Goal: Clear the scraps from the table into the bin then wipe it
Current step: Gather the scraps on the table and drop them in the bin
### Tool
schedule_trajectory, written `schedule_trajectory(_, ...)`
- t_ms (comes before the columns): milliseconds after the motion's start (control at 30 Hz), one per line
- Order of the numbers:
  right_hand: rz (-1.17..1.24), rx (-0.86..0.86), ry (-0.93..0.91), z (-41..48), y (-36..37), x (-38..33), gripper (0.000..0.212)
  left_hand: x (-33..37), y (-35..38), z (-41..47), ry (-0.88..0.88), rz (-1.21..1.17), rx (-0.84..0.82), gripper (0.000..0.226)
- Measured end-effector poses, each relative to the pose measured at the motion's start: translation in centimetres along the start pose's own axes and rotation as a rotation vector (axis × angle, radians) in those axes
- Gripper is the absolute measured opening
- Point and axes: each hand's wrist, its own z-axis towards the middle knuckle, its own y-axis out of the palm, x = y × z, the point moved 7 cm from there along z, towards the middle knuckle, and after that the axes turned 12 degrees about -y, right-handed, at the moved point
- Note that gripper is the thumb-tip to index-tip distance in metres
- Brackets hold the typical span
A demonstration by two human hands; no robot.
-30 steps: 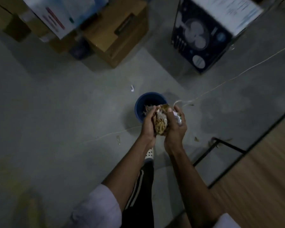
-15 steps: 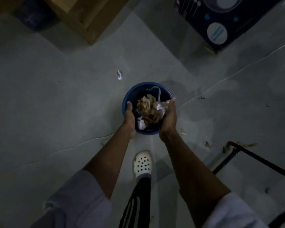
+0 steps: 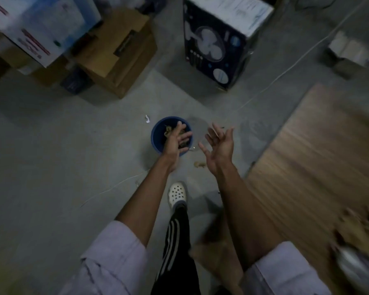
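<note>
Head view: left hand [image 3: 176, 141] hangs over the bin [image 3: 156, 139], right hand [image 3: 218, 150] just beside it, both empty, fingers spread. Scraps [image 3: 168, 131] lie inside, below the left. Dumping seems done; next, likely more from the bench [image 3: 317, 145] to their right.

I can't read a single word here. The white box [image 3: 36, 28] at the upper left carries red and dark lines of print, all smeared. The dark box [image 3: 209, 60] at top centre shows a fan picture and round badges. The print on its white sheet [image 3: 241, 9] is too blurred to read.
</note>
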Motion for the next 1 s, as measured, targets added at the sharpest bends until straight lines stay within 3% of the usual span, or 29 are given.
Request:
schedule_trajectory(233, -0.124, -0.224, -0.301, -18.9, -14.8, -14.2, 0.061, -6.7, 12.6, -21.3, 0.267, 0.102, -0.118, 0.037)
schedule_trajectory(367, -0.551, -0.122, -0.742, -27.4, -28.2, -19.4, 0.031, -15.2, 21.1, -28.9, 0.278, 0.283, -0.224, 0.034)
schedule_trajectory(467, -0.816, 0.012, -0.894, -31.0, -37.7, -20.3, 0.03, -21.7, 26.5, -32.3, 0.291, 0.457, -0.268, 0.014)
schedule_trajectory(633, -0.914, 0.303, -0.807, -34.5, -50.0, -18.7, 0.032, -29.7, 32.4, -34.8, 0.253, 0.654, -0.331, 0.027)
schedule_trajectory(767, -0.967, 0.483, -0.686, -35.6, -55.1, -16.8, 0.068, -33.1, 34.8, -35.2, 0.267, 0.804, -0.352, 0.028)
schedule_trajectory(833, -1.005, 0.551, -0.564, -35.6, -57.4, -15.5, 0.093, -33.5, 35.2, -35.0, 0.439, 1.015, -0.255, 0.042)
schedule_trajectory(933, -0.994, 0.626, -0.469, -35.7, -59.5, -14.0, 0.122, -33.0, 34.9, -35.1, 0.758, 1.325, 0.047, 0.079)
schedule_trajectory(1000, -0.977, 0.656, -0.4, -35.4, -60.3, -13.2, 0.132, -32.7, 34.6, -34.2, 0.72, 1.325, 0.15, 0.098)
